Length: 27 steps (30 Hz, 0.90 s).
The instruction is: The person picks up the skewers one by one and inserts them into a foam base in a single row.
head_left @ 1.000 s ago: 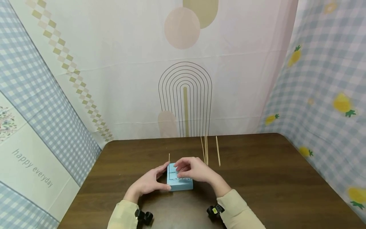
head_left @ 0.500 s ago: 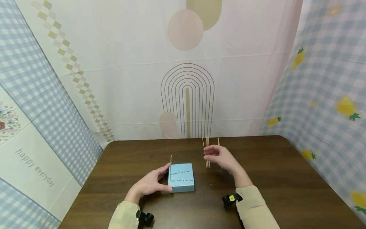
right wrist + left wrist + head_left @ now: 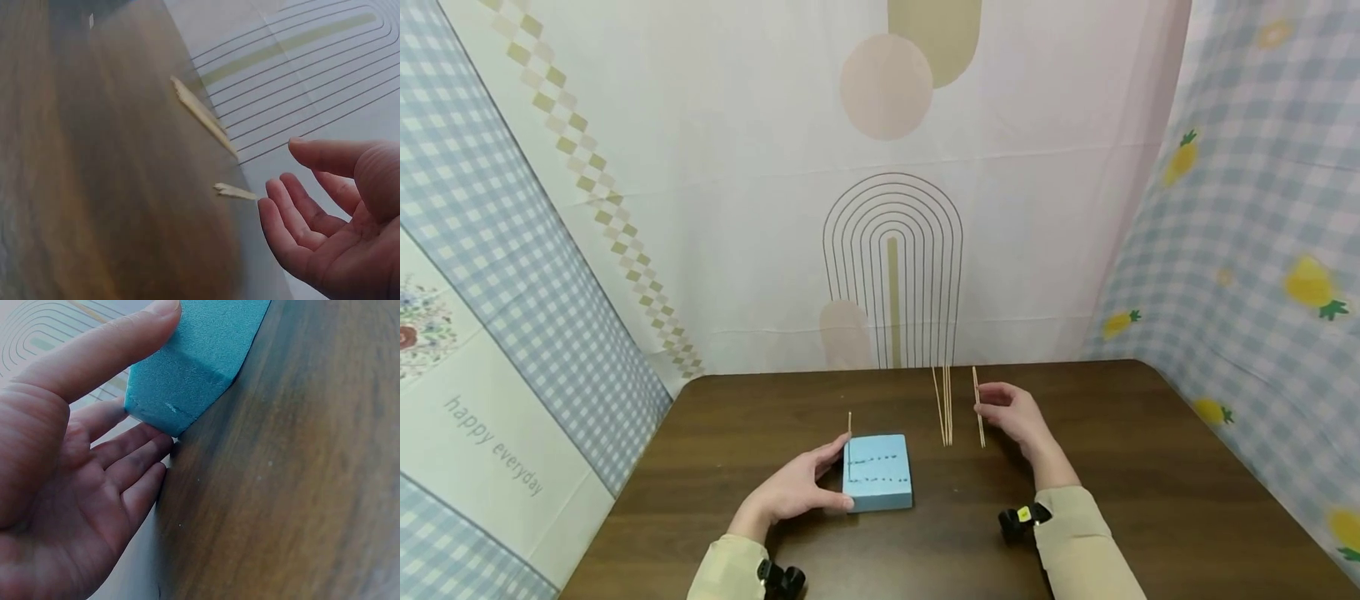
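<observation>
My left hand holds the left side of a light blue foam block. Its thumb lies at the block's near left corner, and the fingers touch the side in the left wrist view. Two dark rows of marks or holes cross the block's top. A thin wooden stick shows at its left edge; how it is fixed cannot be told. My right hand, fingers loosely bent, is at a pair of thin wooden sticks. In the right wrist view thumb and fingers are apart, with nothing between them.
Several more thin sticks lie left of the pair, toward the far edge of the brown wooden table. A patterned cloth hangs behind the table, with checked cloth at the right.
My right hand has left the block, passed over the larger group of sticks and moved right to the pair. The left hand stays on the block.
</observation>
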Each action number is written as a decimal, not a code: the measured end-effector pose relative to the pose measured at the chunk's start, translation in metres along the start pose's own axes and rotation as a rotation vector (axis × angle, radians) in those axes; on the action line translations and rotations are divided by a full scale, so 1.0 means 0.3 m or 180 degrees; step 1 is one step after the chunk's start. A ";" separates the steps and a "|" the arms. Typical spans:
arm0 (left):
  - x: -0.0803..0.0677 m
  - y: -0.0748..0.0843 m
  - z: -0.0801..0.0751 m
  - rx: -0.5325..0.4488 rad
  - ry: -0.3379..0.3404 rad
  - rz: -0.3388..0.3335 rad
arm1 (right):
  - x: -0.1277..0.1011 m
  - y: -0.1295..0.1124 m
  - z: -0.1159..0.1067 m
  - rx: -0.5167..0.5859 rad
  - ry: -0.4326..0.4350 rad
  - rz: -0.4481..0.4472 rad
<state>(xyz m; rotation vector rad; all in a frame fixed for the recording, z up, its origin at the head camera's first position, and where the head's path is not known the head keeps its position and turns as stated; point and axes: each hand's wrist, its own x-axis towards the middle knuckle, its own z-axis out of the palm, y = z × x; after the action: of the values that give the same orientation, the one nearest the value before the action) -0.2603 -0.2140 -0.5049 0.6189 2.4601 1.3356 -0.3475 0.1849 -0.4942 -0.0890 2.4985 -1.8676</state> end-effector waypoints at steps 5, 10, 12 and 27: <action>-0.001 -0.004 0.004 0.0022 0.0012 -0.0019 | 0.007 0.037 -0.004 -0.0064 0.0007 0.0083; 0.002 0.001 0.003 0.0017 0.0029 -0.0020 | 0.011 0.051 -0.010 -0.0238 0.0032 0.0070; 0.002 0.003 0.002 0.0002 0.0025 -0.0021 | 0.011 0.054 -0.011 -0.0295 0.0034 0.0075; 0.004 -0.010 0.001 0.0054 0.0015 -0.0068 | 0.007 0.064 -0.005 -0.0520 0.0221 0.0227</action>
<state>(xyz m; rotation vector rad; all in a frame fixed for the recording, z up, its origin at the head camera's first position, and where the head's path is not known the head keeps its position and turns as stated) -0.2621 -0.2148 -0.5077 0.5924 2.4771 1.3109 -0.3504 0.1917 -0.5120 0.0628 2.6586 -1.6663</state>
